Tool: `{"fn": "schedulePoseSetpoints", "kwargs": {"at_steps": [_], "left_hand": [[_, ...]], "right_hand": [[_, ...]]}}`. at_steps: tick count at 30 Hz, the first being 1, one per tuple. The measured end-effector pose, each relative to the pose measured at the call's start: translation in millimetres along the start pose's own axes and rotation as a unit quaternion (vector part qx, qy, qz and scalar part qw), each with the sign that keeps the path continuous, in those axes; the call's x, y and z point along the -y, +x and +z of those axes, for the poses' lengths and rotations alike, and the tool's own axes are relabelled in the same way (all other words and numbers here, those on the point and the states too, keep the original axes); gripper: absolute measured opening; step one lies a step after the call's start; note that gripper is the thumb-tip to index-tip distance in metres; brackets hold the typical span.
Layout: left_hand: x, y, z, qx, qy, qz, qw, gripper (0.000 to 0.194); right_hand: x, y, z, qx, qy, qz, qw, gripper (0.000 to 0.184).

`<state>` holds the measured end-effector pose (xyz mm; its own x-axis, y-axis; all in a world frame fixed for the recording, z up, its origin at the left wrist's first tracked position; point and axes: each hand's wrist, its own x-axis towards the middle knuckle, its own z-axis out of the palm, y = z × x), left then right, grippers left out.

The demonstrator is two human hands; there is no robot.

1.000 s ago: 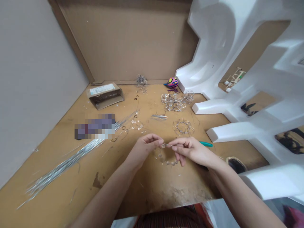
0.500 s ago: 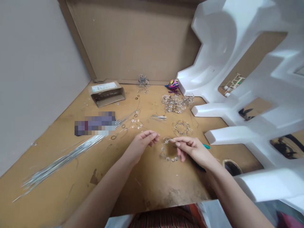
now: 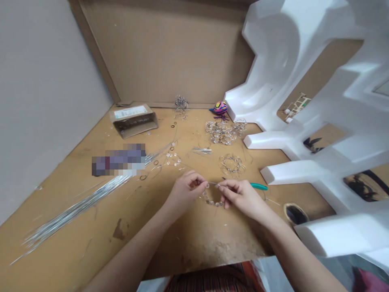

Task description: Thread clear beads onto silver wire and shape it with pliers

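A ring of wire strung with clear beads [image 3: 212,202] hangs between my two hands, above the tabletop. My left hand [image 3: 189,188] pinches its upper left side between thumb and fingertips, close to a bead. On the other side my right hand [image 3: 238,194] grips the wire, fingers curled around the ring's right part. A short stretch of wire shows between the two pinches. Teal-handled pliers [image 3: 259,186] lie on the table just behind my right hand, partly hidden by it. Past my hands rests another beaded wire ring [image 3: 232,164].
A long bundle of straight wires [image 3: 91,198] crosses the left side, by a blurred-out object [image 3: 118,159]. Loose clear beads [image 3: 173,159], short wire pieces [image 3: 202,150] and piled beaded wire shapes [image 3: 223,132] lie beyond. An open cardboard box [image 3: 135,121] stands back left; white moulded foam [image 3: 282,170] borders the right.
My left hand has moved right and down to the beaded ring and now pinches it. My right hand keeps its hold, slightly lower, and the teal pliers show more.
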<state>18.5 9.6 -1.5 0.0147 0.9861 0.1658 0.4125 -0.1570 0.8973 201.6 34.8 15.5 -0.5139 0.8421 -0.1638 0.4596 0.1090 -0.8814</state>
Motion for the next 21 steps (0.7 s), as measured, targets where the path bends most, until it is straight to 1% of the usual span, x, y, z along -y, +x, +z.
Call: {"fn": "schedulePoseSetpoints", "kwargs": {"at_steps": [1,2,4,6,7,8,10,14,15,17,19,21], "left_hand": [[0.4,-0.3,-0.3,-0.005,0.053,0.045,0.998,0.013],[0.5,-0.6,-0.7,0.003,0.103,0.086,0.991,0.014],[0.1,-1.6,-0.9,0.045,0.182,0.147,0.971,0.015],[-0.9,-2.7,-0.2,0.076,0.235,0.181,0.952,0.017],[-1.4,-3.2,0.6,0.077,0.25,0.187,0.947,0.018],[-1.6,-3.7,1.4,0.069,0.257,0.185,0.946,0.018],[-1.1,-4.5,3.3,0.04,0.243,0.16,0.956,0.018],[4.7,-5.0,5.3,-0.02,0.154,0.065,0.986,0.018],[6.7,-4.7,5.3,-0.021,0.142,0.046,0.989,0.019],[10.2,-3.8,5.2,-0.001,0.152,0.032,0.988,0.018],[12.3,-2.6,4.8,0.027,0.198,0.046,0.979,0.017],[12.9,-1.5,4.1,0.039,0.25,0.062,0.966,0.015]], "right_hand": [[0.9,0.0,0.4,-0.006,-0.017,-0.004,1.0,0.027],[1.4,0.3,0.6,-0.008,-0.028,-0.007,1.0,0.027],[1.5,1.1,0.4,-0.009,-0.029,-0.006,1.0,0.027],[0.7,2.0,-0.1,-0.012,-0.019,-0.006,1.0,0.026],[0.2,2.1,-0.2,-0.014,-0.018,-0.009,1.0,0.025],[-0.1,2.1,-0.2,-0.015,-0.021,-0.014,1.0,0.025],[-0.1,1.5,0.5,-0.01,-0.029,-0.022,0.999,0.024],[1.1,0.6,4.1,0.02,-0.014,-0.028,0.999,0.023],[0.9,1.0,5.1,0.027,-0.001,-0.028,0.999,0.023],[-0.9,3.1,7.0,0.028,0.025,-0.022,0.999,0.023],[-4.7,6.4,8.8,0.017,0.049,-0.004,0.999,0.023],[-9.9,10.4,10.3,0.015,0.069,0.019,0.997,0.022]]}}
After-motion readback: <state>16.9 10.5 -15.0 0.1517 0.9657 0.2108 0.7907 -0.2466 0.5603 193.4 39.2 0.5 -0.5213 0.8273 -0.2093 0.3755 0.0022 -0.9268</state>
